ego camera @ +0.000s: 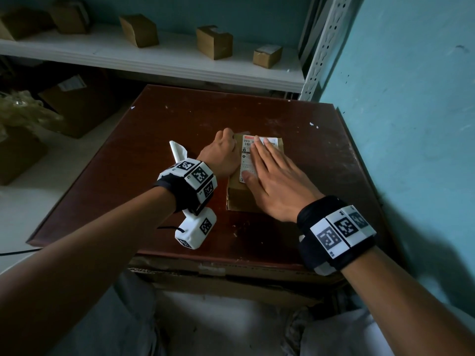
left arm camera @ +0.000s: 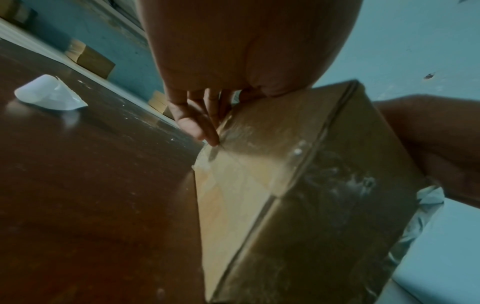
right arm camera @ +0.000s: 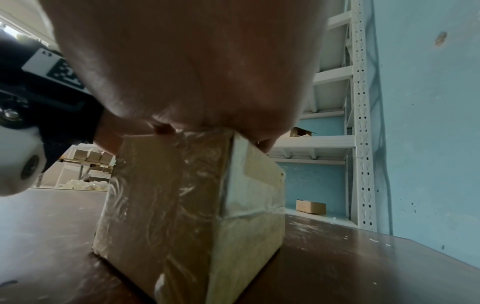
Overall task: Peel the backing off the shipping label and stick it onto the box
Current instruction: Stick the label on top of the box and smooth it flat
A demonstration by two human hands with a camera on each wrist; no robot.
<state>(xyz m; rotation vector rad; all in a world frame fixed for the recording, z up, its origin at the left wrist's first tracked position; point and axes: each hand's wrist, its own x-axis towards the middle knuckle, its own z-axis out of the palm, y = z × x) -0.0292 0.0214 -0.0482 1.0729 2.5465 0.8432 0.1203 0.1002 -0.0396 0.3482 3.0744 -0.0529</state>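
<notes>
A small brown cardboard box (ego camera: 239,199) wrapped in clear tape stands on the dark wooden table (ego camera: 144,140). The white shipping label (ego camera: 247,156) lies flat on its top. My right hand (ego camera: 272,178) rests on the label with straight, spread fingers and covers its right part. My left hand (ego camera: 221,155) is against the box's left side; in the left wrist view its fingers (left arm camera: 197,115) run straight down that side of the box (left arm camera: 298,185). The curled white backing (ego camera: 177,150) lies on the table left of the left hand, free of both hands. In the right wrist view my palm (right arm camera: 194,72) sits on the box's top (right arm camera: 182,205).
A white shelf (ego camera: 154,60) behind the table carries several small cardboard boxes. A blue wall (ego camera: 411,124) closes the right side, with a perforated rack post (ego camera: 323,47) at the corner. Larger cartons (ego camera: 77,106) and plastic wrap sit on the floor at left.
</notes>
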